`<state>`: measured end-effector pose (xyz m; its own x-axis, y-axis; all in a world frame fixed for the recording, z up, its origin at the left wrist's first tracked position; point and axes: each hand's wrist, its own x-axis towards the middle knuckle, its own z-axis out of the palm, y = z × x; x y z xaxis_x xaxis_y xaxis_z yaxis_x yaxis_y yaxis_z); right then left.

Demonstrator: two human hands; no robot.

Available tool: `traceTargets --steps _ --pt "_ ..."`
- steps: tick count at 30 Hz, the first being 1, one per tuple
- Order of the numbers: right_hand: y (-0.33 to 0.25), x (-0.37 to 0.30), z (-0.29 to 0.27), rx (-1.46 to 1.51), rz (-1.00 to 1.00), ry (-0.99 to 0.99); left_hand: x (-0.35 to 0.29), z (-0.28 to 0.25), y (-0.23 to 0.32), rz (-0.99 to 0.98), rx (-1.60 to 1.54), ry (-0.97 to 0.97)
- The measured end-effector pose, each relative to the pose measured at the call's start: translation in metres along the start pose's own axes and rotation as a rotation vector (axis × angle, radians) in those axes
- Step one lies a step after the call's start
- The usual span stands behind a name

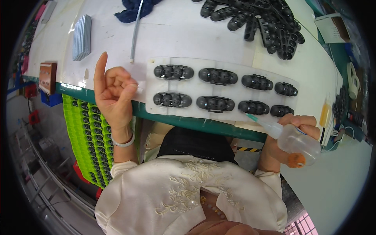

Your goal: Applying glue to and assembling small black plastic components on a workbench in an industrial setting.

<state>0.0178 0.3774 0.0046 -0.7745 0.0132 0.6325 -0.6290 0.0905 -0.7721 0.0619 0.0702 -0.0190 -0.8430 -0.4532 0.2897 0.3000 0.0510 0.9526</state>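
My right hand [307, 123] grips a clear squeeze bottle [299, 144] with an orange round sticker. Its thin green tip [252, 117] points left at the lower edge of a black lens part [253, 107] in the near row; whether they touch I cannot tell. Several such black parts sit in two rows on a white plate [175, 84] at the table's near edge. Left of this plate, my left hand [115, 86] is raised with the index finger stretched up. Its thumb and other fingers are curled together, near a small pale bit I cannot make out.
A pile of black strip parts [266, 23] lies at the far right. Toward the far left are a stack of grey-blue strips [82, 37], a thin rod [136, 33] and a dark blue cloth [137, 9]. A brown block [47, 77] and green trays [78, 133] are at the left.
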Motion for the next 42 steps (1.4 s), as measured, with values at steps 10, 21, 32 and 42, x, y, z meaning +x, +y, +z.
traceTargets --steps 10,21,32,42 --pt "-0.005 -0.007 -0.001 0.081 0.209 -0.144 -0.003 -0.003 -0.005 -0.04 -0.04 0.021" --pt "0.014 -0.009 0.003 -0.063 -0.034 -0.236 0.001 0.002 -0.002 -0.021 -0.084 0.028" --pt "0.014 -0.016 0.003 -0.081 0.01 0.104 0.0 0.003 -0.001 -0.022 -0.114 -0.052" --pt "0.014 -0.011 -0.02 -0.021 0.026 0.193 -0.001 0.004 0.0 -0.012 -0.097 -0.061"
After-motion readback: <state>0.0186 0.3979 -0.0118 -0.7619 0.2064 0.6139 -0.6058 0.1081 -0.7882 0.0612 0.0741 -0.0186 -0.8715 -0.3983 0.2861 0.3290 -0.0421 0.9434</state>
